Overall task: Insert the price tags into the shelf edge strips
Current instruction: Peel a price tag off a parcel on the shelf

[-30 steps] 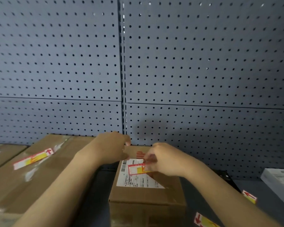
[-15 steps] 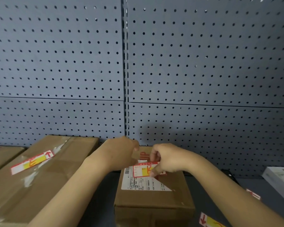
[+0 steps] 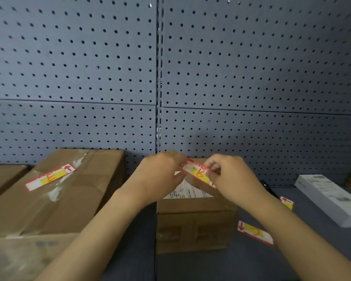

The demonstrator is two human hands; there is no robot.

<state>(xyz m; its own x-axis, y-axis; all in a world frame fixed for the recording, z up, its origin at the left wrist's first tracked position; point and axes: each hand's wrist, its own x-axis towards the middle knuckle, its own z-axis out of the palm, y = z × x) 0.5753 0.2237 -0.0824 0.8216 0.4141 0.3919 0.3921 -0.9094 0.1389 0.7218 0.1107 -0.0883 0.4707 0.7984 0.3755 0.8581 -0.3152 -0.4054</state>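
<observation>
A red, white and yellow price tag (image 3: pixel 198 173) hangs tilted above the small cardboard box (image 3: pixel 195 226). My left hand (image 3: pixel 160 175) pinches its left end and my right hand (image 3: pixel 229 177) pinches its right end. A second tag (image 3: pixel 50 177) lies on top of the large box (image 3: pixel 55 199) at the left. Two more tags lie on the shelf surface: one (image 3: pixel 255 233) right of the small box, another (image 3: pixel 287 202) partly hidden behind my right forearm. No shelf edge strip is in view.
A grey pegboard wall (image 3: pixel 109 67) fills the back. A long white box (image 3: pixel 330 197) lies at the right on the dark shelf (image 3: pixel 134 250). Another cardboard box (image 3: pixel 2 177) sits at the far left.
Both hands have lifted the tag off the small box's top and turned it to a slant. The view has tilted down slightly.
</observation>
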